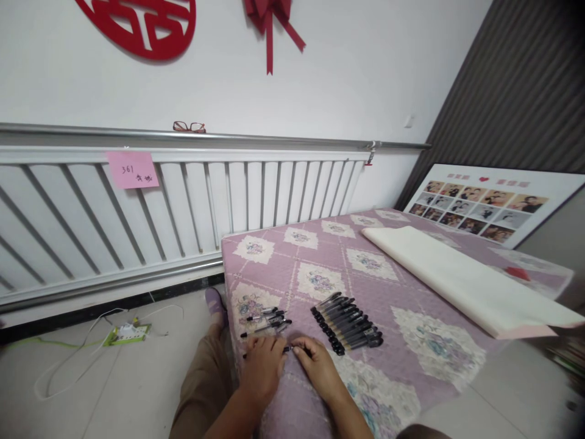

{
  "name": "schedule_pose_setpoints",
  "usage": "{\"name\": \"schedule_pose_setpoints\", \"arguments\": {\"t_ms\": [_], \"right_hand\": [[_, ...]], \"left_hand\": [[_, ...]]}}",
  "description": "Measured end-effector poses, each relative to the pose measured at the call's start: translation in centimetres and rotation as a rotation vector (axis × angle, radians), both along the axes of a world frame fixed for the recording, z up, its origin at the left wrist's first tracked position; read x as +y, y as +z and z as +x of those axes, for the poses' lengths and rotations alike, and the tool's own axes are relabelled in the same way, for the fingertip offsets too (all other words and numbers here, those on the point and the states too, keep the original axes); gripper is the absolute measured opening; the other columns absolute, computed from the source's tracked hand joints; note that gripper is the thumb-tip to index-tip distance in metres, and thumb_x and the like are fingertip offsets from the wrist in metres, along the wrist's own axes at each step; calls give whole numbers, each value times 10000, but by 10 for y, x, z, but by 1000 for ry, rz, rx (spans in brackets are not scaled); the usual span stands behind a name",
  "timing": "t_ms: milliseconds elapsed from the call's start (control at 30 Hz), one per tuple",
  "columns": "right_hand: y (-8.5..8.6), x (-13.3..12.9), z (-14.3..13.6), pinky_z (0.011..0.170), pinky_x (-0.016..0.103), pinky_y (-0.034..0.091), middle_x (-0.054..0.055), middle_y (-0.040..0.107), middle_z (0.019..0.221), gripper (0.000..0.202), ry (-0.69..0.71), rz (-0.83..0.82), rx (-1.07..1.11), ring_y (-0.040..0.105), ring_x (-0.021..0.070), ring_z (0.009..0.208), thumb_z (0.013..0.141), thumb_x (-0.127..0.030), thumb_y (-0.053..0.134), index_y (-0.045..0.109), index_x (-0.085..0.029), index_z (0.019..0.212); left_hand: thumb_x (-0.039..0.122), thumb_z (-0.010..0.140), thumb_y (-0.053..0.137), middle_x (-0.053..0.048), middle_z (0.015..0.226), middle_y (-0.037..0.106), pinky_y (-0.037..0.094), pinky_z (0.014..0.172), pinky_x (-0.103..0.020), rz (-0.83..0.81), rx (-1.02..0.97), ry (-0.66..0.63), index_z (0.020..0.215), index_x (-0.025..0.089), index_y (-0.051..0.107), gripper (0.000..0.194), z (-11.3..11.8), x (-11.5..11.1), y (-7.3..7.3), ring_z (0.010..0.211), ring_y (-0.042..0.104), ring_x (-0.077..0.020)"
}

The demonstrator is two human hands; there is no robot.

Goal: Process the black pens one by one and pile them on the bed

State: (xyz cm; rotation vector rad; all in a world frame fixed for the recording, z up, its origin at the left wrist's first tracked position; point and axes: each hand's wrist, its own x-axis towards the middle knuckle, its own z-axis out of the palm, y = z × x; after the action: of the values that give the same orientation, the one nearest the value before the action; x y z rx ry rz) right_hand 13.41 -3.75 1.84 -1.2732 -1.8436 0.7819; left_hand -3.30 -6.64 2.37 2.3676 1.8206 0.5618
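Observation:
My left hand (264, 364) is closed around a dark pen (287, 349), whose right end sticks out past the fingers. At that end the thumb and finger of my right hand (315, 364) pinch together; the exact part between them is mostly hidden. Just beyond my left hand, several loose pens (267, 327) with black and clear parts lie on the floral bedcover (315, 247). A slanting row of several black-capped pens (348, 324) lies side by side beyond my right hand.
A folded pale sheet (457, 280) spans the right side of the bed, with a photo board (484, 204) behind it. A white radiator (256, 195) lines the wall, glasses (189, 127) resting on the pipe above. A power strip (130, 334) with cables lies on the floor.

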Motion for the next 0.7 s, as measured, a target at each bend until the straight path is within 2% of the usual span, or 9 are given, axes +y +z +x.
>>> {"name": "schedule_pose_setpoints", "arguments": {"t_ms": [200, 433, 633, 700], "right_hand": [[2, -1, 1, 798, 327, 469, 29, 709, 833, 193, -9, -9, -3, 631, 207, 841, 829, -338, 529, 686, -228, 810], [3, -3, 3, 780, 325, 503, 48, 708, 849, 257, -76, -61, 128, 643, 212, 824, 836, -425, 516, 661, -214, 859], [-3, 4, 8, 823, 372, 512, 81, 715, 889, 323, -284, -20, 245, 650, 240, 864, 797, -481, 548, 676, -194, 876], [-4, 7, 8, 814, 372, 515, 82, 718, 880, 322, -302, -9, 239, 653, 241, 855, 788, -476, 556, 683, -193, 872]], "left_hand": [[256, 926, 475, -4, 966, 637, 328, 860, -353, -21, -26, -67, 945, 260, 627, 154, 9, 9, 4, 955, 559, -196], [184, 866, 488, -9, 899, 627, 331, 852, -354, 25, -130, -23, 850, 247, 625, 151, 8, 9, 5, 914, 560, -191], [203, 846, 511, -24, 949, 611, 329, 893, -382, -15, -76, 13, 862, 239, 630, 126, 7, 8, 4, 955, 531, -219], [211, 851, 516, -34, 977, 604, 333, 892, -387, -14, -42, -1, 884, 235, 635, 126, 8, 7, 5, 977, 518, -232]]}}
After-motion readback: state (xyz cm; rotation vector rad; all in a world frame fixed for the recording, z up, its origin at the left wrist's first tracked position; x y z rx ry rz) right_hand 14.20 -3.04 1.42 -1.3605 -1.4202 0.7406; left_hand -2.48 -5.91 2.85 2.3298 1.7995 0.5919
